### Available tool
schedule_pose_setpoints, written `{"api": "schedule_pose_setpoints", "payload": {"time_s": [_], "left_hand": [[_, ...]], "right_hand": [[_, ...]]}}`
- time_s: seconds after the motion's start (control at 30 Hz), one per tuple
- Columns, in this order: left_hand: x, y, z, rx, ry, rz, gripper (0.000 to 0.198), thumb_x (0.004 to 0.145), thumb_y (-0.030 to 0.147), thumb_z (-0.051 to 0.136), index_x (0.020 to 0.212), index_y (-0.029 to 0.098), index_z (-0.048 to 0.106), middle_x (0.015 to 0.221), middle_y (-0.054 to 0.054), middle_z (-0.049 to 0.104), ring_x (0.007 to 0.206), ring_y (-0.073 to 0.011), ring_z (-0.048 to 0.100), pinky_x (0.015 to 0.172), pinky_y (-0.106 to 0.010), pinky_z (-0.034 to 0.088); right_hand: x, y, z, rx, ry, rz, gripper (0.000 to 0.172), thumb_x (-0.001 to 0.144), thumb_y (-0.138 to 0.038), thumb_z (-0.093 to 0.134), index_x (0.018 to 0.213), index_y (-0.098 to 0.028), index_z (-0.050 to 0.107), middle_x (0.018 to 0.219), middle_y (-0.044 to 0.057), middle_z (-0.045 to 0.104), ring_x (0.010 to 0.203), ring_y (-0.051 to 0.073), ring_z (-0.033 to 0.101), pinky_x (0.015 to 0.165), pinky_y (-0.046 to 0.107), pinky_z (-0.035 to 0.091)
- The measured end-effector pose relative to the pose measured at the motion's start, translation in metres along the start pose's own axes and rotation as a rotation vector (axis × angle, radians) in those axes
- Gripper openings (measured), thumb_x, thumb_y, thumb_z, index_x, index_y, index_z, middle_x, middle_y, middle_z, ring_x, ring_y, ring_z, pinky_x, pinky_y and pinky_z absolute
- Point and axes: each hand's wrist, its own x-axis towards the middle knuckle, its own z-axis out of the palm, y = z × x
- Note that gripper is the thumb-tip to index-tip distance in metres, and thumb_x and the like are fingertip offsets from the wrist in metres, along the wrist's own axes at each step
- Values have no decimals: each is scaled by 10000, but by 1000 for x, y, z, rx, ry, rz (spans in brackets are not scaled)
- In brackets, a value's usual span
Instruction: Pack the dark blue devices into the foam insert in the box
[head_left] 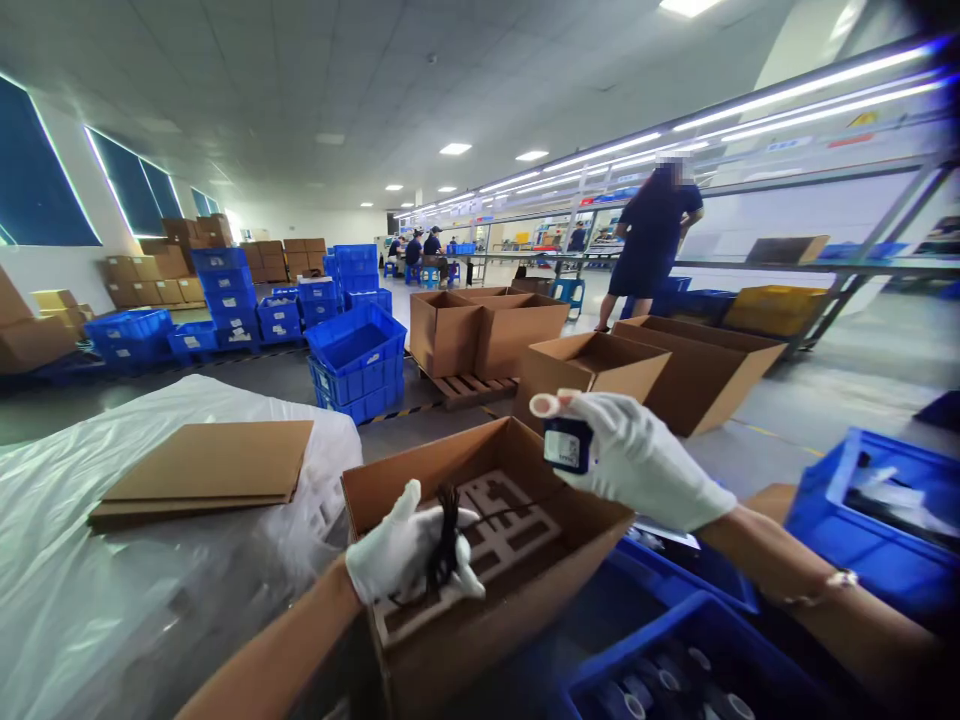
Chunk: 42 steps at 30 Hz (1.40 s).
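Observation:
My right hand (626,450), in a white glove, is closed around a small dark device with a white label (566,446), which looks like a power adapter. It is held above the right side of an open cardboard box (420,453). A bundle of black cable (444,545) lies across the palm and fingers of my left hand (409,550), also gloved, over the near left of that box. From the bundle a thin cord runs right toward the device. White divider pieces (517,535) lie inside the box.
Flat cardboard sheets (210,460) rest on plastic-wrapped goods (52,540) at left. Blue bins (356,360) are stacked ahead, beside large open cartons (517,335). A blue crate (600,690) of dark items stands at lower right. A person (656,235) stands near the workbench.

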Motion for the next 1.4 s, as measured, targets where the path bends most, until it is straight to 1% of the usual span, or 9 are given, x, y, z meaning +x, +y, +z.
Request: {"api": "schedule_pose_setpoints", "payload": {"time_s": [0.07,0.17,0.27,0.4,0.63,0.73,0.9,1.23,1.4], "left_hand": [[15,16,-26,627,43,-43,653,923,546,241,1421,142,360,1072,-110,639,923,-248,676,889,-431,509],[57,26,-47,1341,-75,-126,503,819,272,503,1317,209,538,1172,-98,665,1061,-290,631,930,-429,468],[109,6,-48,1535,-198,-192,353,682,93,584,979,213,731,1026,-103,725,1046,-355,625,931,-488,432],[159,-52,-53,1725,-282,-261,244,714,66,568,825,200,740,957,-111,745,1057,-323,623,928,-452,433],[164,-125,-107,1881,-447,-360,170,686,73,599,660,203,706,998,-136,746,1084,-335,630,989,-507,395],[159,-140,-120,1863,-473,-376,72,705,228,654,721,209,721,1065,-151,731,1081,-360,631,980,-545,402],[163,-151,-122,1821,-461,-428,355,688,473,674,887,189,747,1231,-191,658,1137,-407,590,953,-580,423],[179,-159,-133,1736,-543,-641,372,616,501,735,778,166,747,1155,-225,685,1084,-429,623,859,-537,513],[177,-156,-138,1746,-518,-648,481,608,426,749,1032,198,741,1315,-171,620,1182,-400,585,909,-495,512]], "right_hand": [[-12,7,36,79,-182,3,576,717,-300,637,1258,-162,495,1144,87,604,983,244,573,876,362,467],[-23,5,93,124,-451,-85,460,702,-220,613,1158,-209,556,1020,49,613,910,229,572,834,346,444],[-28,-4,154,65,-685,-198,476,606,-244,688,1067,-190,580,953,71,615,851,281,578,743,376,446],[-40,-16,235,27,-892,-364,517,562,-278,770,1038,-184,592,942,77,639,834,307,605,717,389,469],[-78,-25,328,48,-1041,-487,714,510,-371,835,1129,-125,580,1026,148,653,929,351,610,769,414,496],[-87,-25,342,82,-1034,-509,750,499,-388,837,1148,-124,569,1087,157,633,960,356,592,804,424,486],[-93,-25,341,168,-1004,-444,774,536,-366,818,1222,-137,541,1087,132,626,953,315,585,812,393,475],[-96,-45,343,190,-1132,-311,327,891,-402,653,1080,-138,617,1026,70,621,958,226,591,887,430,476],[-76,-68,329,212,-1162,-213,261,923,-410,637,1024,-169,641,953,59,649,875,200,612,807,397,528]]}}
